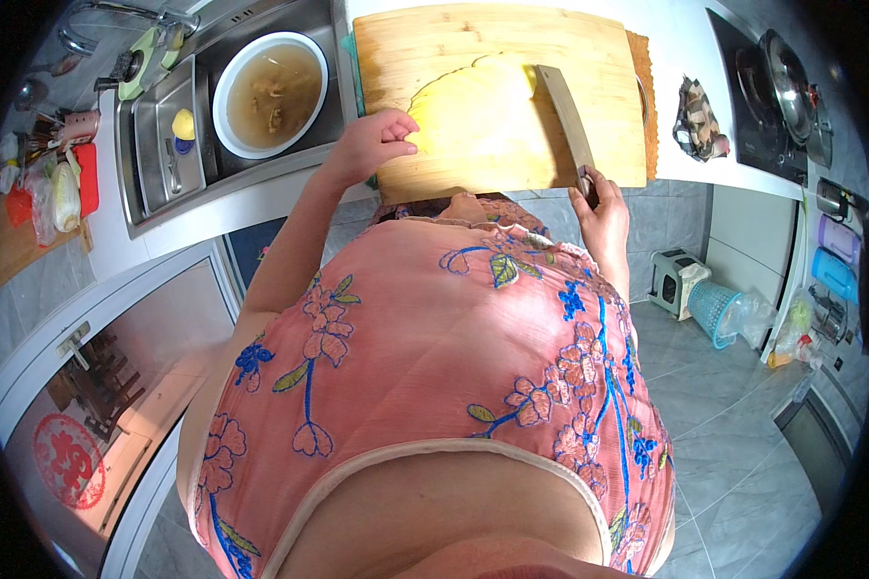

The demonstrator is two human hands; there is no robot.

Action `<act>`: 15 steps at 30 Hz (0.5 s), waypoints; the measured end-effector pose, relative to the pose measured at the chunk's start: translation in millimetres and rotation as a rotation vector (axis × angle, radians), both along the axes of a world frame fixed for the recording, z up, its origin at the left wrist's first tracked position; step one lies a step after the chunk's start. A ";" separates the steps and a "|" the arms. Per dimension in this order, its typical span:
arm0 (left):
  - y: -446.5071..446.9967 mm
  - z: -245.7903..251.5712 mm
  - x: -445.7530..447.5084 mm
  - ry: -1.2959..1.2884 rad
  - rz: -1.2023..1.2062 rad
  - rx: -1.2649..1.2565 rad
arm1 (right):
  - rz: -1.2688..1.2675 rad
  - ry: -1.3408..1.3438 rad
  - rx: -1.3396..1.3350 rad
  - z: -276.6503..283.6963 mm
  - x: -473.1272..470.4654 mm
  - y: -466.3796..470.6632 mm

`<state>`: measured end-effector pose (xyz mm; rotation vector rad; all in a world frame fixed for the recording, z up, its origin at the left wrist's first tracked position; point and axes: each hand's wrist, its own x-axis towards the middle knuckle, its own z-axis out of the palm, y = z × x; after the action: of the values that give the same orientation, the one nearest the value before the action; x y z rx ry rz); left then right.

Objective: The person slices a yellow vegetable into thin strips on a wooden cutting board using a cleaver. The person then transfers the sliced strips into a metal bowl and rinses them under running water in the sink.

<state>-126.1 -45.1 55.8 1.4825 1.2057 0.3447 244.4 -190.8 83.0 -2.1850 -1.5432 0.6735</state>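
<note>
Across the wooden cutting board [398,43] spreads a fanned pile of thin yellow slices [463,94], probably potato. Strong light washes out much of the pile. My left hand [376,142] is at its left end, with thumb and fingertips pinching a bit of yellow slice. In my right hand [602,210] is the handle of a cleaver [566,116]. Its blade points away from me on the right side of the board, just right of the slices, and casts a shadow towards them.
Left of the board, a white basin [221,108] of cloudy water stands in the steel sink [206,189]. A yellow piece [183,123] and a peeler [172,166] lie in the smaller bowl. A camouflage cloth [697,119] and a cooktop [749,108] are to the right.
</note>
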 end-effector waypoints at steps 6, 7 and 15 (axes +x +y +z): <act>1.9 3.7 0.1 0.146 -0.034 0.233 | -0.005 0.016 -0.006 10.0 -3.4 2.7; 1.8 5.7 0.0 0.157 -0.045 0.256 | -0.006 0.006 0.004 12.0 -4.5 3.4; 19.2 9.9 81.5 0.424 -0.133 0.965 | -0.012 -0.021 -0.066 22.4 -5.9 9.5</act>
<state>-44.6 -25.8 65.6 2.5534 1.3249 0.5871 238.5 -181.4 105.4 -2.2546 -1.5384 0.7093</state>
